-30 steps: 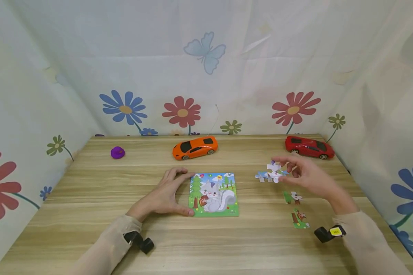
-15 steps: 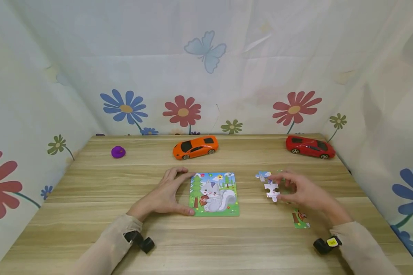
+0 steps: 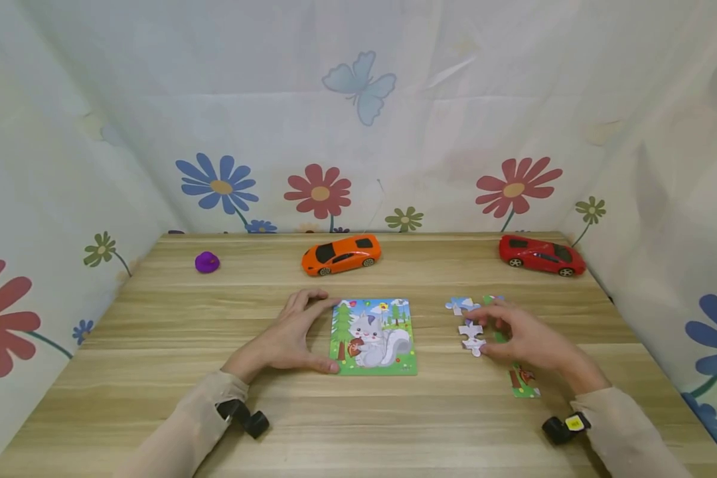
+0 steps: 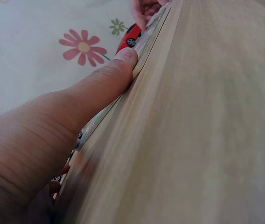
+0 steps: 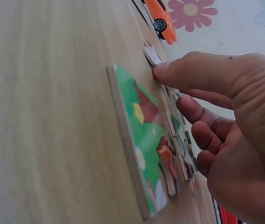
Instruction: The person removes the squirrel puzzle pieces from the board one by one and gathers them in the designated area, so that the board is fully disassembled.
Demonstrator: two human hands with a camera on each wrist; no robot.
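A square picture board [image 3: 373, 337] with a grey squirrel lies flat in the middle of the table. My left hand [image 3: 293, 335] spreads along its left side, the thumb at the lower corner and the index finger at the upper one. In the left wrist view that thumb [image 4: 109, 74] rests along the board's edge. My right hand [image 3: 526, 335] pinches a pale jigsaw piece [image 3: 471, 337] between thumb and index finger, low over the table. Just above it is a sky-blue jigsaw piece [image 3: 459, 305]. Other pieces lie partly hidden under the right hand.
A green and brown jigsaw piece [image 3: 524, 384] lies nearest me, below the right hand. Along the back stand a purple toy [image 3: 206, 262], an orange toy car [image 3: 342, 255] and a red toy car [image 3: 541, 255]. A flower-printed curtain [image 3: 364, 146] surrounds the table.
My right hand has brought the pale piece toward me and down, from over the sky-blue piece to just below it. The left hand stays in place at the board.
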